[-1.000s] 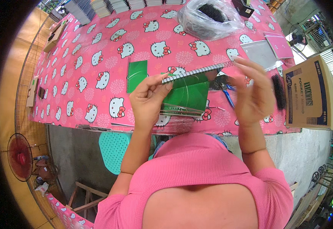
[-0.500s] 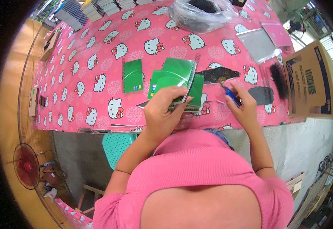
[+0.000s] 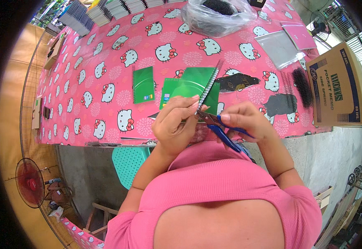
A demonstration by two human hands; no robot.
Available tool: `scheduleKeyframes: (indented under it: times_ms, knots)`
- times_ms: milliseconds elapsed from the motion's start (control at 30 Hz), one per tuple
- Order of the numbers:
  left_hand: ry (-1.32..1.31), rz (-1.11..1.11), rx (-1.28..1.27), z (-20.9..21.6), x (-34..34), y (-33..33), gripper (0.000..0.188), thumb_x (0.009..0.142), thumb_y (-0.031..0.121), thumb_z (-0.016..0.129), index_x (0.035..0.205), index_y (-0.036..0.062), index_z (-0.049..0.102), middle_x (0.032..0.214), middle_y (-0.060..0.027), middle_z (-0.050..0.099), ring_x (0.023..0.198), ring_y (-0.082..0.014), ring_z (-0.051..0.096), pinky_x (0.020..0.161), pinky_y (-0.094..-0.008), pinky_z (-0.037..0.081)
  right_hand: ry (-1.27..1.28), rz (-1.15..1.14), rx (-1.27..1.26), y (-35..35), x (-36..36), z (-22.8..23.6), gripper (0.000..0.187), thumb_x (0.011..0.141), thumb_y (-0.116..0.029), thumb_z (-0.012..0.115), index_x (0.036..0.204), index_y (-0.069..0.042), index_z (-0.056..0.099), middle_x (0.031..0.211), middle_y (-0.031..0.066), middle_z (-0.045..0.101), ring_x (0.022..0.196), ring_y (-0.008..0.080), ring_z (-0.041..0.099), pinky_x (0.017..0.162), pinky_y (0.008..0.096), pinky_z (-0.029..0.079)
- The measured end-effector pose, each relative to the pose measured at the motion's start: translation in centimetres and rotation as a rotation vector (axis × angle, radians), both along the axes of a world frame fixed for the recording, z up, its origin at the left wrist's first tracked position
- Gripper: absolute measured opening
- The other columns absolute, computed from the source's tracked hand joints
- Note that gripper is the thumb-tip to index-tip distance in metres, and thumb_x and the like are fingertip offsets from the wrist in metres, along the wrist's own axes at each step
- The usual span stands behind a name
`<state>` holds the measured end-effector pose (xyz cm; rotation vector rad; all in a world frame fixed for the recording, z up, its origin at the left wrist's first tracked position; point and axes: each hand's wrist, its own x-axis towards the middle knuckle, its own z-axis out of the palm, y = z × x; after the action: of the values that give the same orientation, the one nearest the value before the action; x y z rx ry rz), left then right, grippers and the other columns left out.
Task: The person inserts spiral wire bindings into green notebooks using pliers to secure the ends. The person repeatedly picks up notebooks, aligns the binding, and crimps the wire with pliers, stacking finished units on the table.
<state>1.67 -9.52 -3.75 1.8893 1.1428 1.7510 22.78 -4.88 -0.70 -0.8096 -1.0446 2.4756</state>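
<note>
My left hand [image 3: 173, 122] is closed on the lower end of a green spiral notebook [image 3: 196, 82], fingers by its binding edge. The notebook's wire coil [image 3: 212, 85] sticks out past its far end. In my right hand [image 3: 249, 120] is a pair of blue-handled pliers [image 3: 223, 138]. Their jaws are at the near end of the coil, beside my left fingertips; whether they grip the wire I cannot tell. More green notebooks lie under the held one, partly hidden. Another green spiral notebook [image 3: 143, 85] lies flat to the left.
Black coils [image 3: 302, 88] lie at the right, by a cardboard box [image 3: 336, 89]. Dark flat scraps [image 3: 239, 82] sit beyond my right hand. Farther back are a clear plastic bag [image 3: 216, 18] of black coils and stacked notebooks [image 3: 77, 18]. The table's near edge [image 3: 102, 144] runs before me.
My right hand has brought the pliers left and nearer to me, to the notebook's binding end. The held notebook has tilted, and its coil now shows more plainly.
</note>
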Motion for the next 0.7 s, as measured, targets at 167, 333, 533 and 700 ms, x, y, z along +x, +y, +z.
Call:
scheduleKeyframes:
  times_ms: [167,333,533,700]
  knots:
    - [-0.232,0.231,0.095,0.5,-1.3,1.2,0.019,0.079,-0.014,0.065,0.087,-0.0010,0.054,0.098,-0.0193,0.064,0.087,-0.0199,0.065,0.068,-0.0273,0.058,-0.026,-0.109,0.249,-1.0,-2.3,-0.1,0.032,0.091,-0.022,0.065,0.110,0.003,0.062,0.097,0.0075,0.066,0.088,0.0113,0.062,0.074,0.0265,0.051]
    - [-0.839,0.667,-0.103,-5.0,-11.1,3.3,0.024,0.082,-0.001,0.072,0.088,0.0027,0.049,0.096,-0.0120,0.062,0.084,-0.0153,0.060,0.076,-0.0281,0.052,-0.680,-0.549,0.992,1.7,1.9,-3.9,0.040,0.085,-0.020,0.069,0.116,0.003,0.059,0.101,0.0117,0.066,0.094,0.0200,0.062,0.084,0.0306,0.047]
    - [0.078,0.873,-0.464,-12.4,-17.5,2.1,0.037,0.081,0.010,0.073,0.110,-0.0026,0.055,0.104,-0.0151,0.061,0.094,-0.0238,0.061,0.085,-0.0340,0.050,-1.273,-0.542,1.572,2.1,6.1,-14.1,0.041,0.082,-0.026,0.070,0.110,0.002,0.062,0.105,0.0179,0.063,0.098,0.0360,0.057,0.088,0.0456,0.044]
    - [0.227,0.412,-0.490,-0.3,-9.9,4.5,0.033,0.085,0.021,0.067,0.113,0.0048,0.063,0.118,-0.0147,0.061,0.108,-0.0309,0.059,0.094,-0.0373,0.045,-1.302,-0.614,1.391,5.6,10.1,-12.2,0.043,0.080,-0.034,0.071,0.099,0.003,0.067,0.103,0.0223,0.064,0.098,0.0375,0.059,0.089,0.0452,0.044]
